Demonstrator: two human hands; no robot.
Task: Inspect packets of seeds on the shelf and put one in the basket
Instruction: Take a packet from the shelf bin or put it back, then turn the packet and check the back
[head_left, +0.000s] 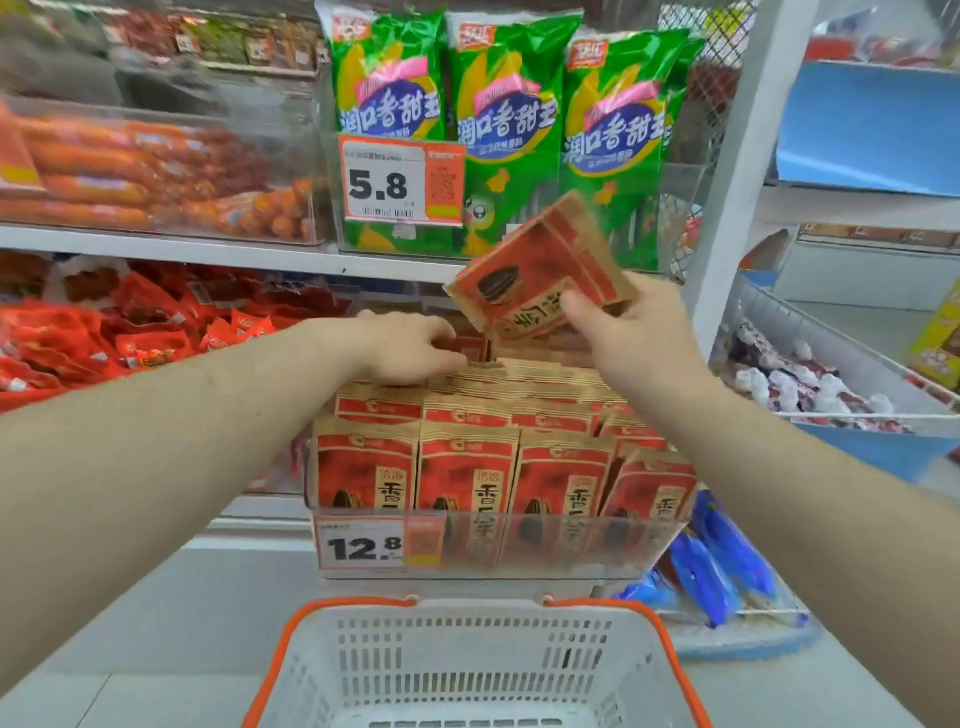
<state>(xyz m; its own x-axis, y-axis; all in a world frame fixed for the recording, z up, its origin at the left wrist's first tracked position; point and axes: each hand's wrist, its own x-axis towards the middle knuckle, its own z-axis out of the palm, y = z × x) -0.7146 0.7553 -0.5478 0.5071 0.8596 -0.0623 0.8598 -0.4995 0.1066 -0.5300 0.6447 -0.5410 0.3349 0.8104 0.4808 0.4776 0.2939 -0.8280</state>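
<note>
Though my right hand (631, 332) plainly pinches one seed packet (540, 270) by its lower edge, thumb on the front, the packet is tilted and blurred, so I can read little of its print beyond a dark seed on red. It is lifted clear above the rows of seed packets (498, 467), in front of the green sausage bags (509, 130) on the shelf above. My left hand (410, 345) reaches to the far end of those rows with fingers curled down onto the packet tops; whether it grips one I cannot tell, since the fingertips are hidden behind the packets.

The rows stand upright in a clear-fronted tray whose price tag (363, 545) reads 12.8. A second price tag (387, 182), under the green bags, reads 5.8. To the left, red snack packs (140, 332) lie heaped and smeared by blur. To the right, a wire bin (831, 374) holds small wrapped sweets. Nearest me, the white basket (467, 665) with its orange rim sits below the shelf, cut off by the bottom edge.
</note>
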